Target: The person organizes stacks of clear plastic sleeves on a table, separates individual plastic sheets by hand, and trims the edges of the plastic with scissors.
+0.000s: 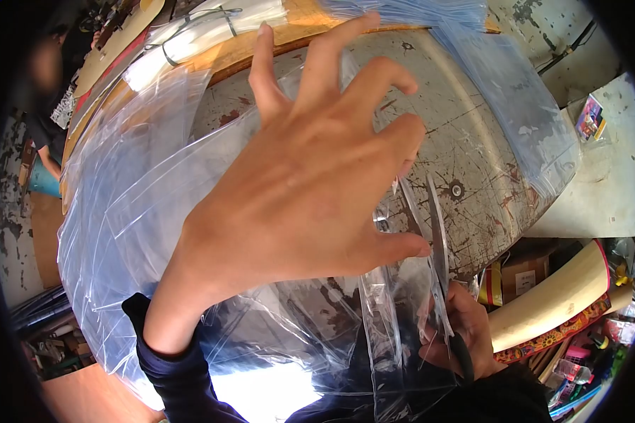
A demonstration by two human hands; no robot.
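My left hand point(303, 176) is raised in the middle of the view, close to the camera. Its fingers are spread and partly curled, with nothing seen in them. Low on the right, my right hand point(469, 324) is closed on a pair of scissors point(439, 240), whose blades point upward and stand a little apart. Clear plastic sheeting point(155, 190) covers the left of the worktable and reaches toward my lap. A narrow folded strip of clear plastic point(381, 310) hangs beside the scissors, below my left thumb. My left palm and whatever lies beneath it are hidden.
The scratched worktable point(473, 169) has a rounded edge. Stacked bluish plastic sheets point(515, 113) lie along its right side, and a tied white bundle point(204, 35) lies at the back. A cream roll point(550, 303) and assorted clutter stand at lower right. Another person point(46, 134) is at far left.
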